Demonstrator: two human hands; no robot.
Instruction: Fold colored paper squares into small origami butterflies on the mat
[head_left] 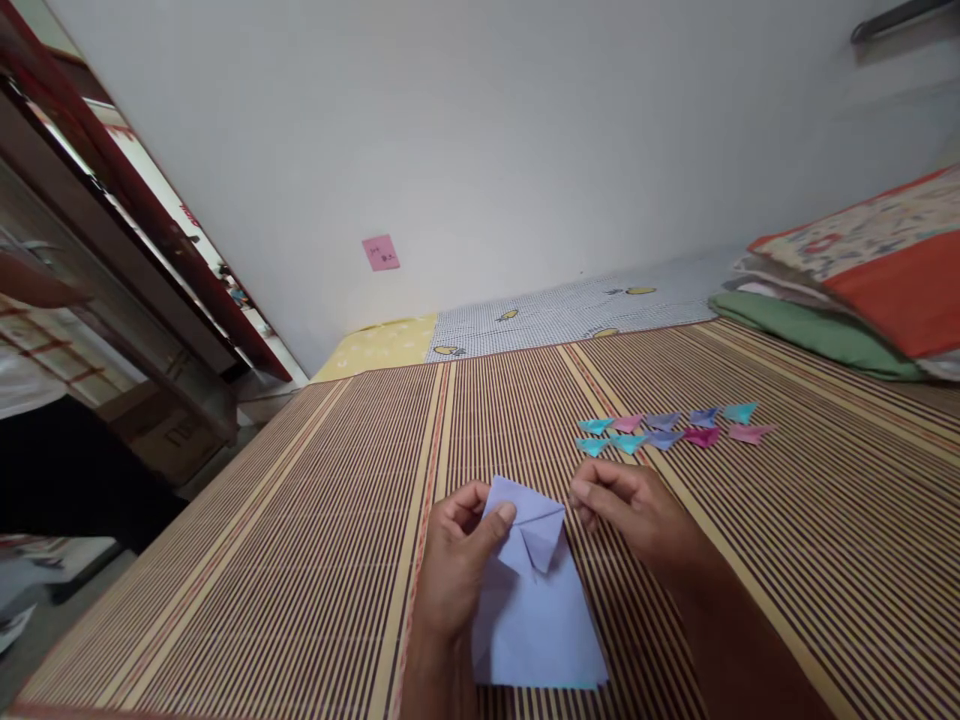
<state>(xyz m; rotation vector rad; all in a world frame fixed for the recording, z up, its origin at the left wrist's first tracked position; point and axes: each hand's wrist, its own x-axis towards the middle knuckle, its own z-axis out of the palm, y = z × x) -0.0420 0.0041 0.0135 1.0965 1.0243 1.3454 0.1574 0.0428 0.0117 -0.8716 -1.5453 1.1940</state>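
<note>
My left hand (459,560) pinches a partly folded sheet of lilac origami paper (541,540), thumb on top and fingers behind. Creased flaps show on its right side. Close to its right corner is my right hand (626,505), its fingers curled together; whether anything is between the fingertips I cannot make out. Beneath the folded sheet lies a stack of lilac paper (544,635), with a thin turquoise edge showing at the bottom. Beyond my right hand, small folded paper pieces (701,437) in turquoise, pink, purple and magenta lie in two rows.
A striped bamboo mat (337,520) covers the bed. Folded bedding (892,270) is piled at the right, and a patterned sheet (555,310) runs along the wall. A pink note (381,253) hangs on the wall. At the left, a person (60,450) stands near a doorway.
</note>
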